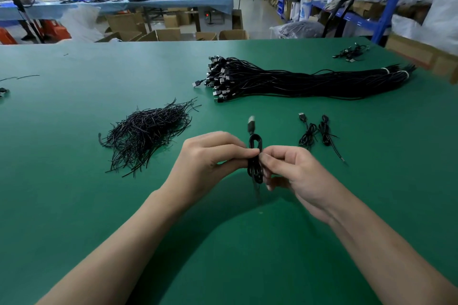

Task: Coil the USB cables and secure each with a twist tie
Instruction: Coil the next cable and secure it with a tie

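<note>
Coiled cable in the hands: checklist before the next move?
1. Left hand and right hand both pinch the coiled cable at its middle: ok.
2. Loops gathered, none sprung out: ok.
3. Tie wrapped round the coil: cannot tell, the hands cover the middle.
4. USB plug sticks up free of the hands: ok.
5. Twist tie pile lies left of the hands: ok.
6. Two finished coils lie on the table to the right, marking the drop spot: ok.
</note>
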`<control>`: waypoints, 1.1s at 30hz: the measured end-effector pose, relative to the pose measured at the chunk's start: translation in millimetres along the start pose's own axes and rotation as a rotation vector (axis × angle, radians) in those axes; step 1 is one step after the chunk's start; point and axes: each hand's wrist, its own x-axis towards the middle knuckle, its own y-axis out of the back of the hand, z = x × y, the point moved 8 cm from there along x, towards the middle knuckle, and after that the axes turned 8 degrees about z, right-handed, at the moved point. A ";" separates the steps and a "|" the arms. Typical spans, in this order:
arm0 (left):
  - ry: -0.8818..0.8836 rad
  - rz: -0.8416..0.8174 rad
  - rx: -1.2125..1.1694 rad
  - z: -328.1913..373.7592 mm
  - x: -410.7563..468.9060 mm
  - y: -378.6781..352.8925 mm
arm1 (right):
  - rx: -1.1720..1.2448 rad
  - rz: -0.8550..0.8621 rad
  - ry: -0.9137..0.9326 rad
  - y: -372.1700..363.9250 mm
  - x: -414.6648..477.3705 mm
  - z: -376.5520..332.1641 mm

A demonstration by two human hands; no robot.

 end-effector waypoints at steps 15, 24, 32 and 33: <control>0.537 0.050 -0.287 -18.4 -3.7 -5.3 | -0.660 0.304 0.749 -7.5 -26.2 -48.4; 0.681 0.043 -0.485 -24.2 -12.8 -15.4 | -0.878 0.407 0.871 -7.1 -30.9 -56.2; 0.331 -0.174 -0.154 -20.9 -5.5 -8.5 | -0.455 0.202 0.338 10.0 -3.3 -18.1; 0.292 -0.182 -0.122 -19.7 -5.1 -8.2 | -0.408 0.174 0.316 9.7 -2.4 -16.1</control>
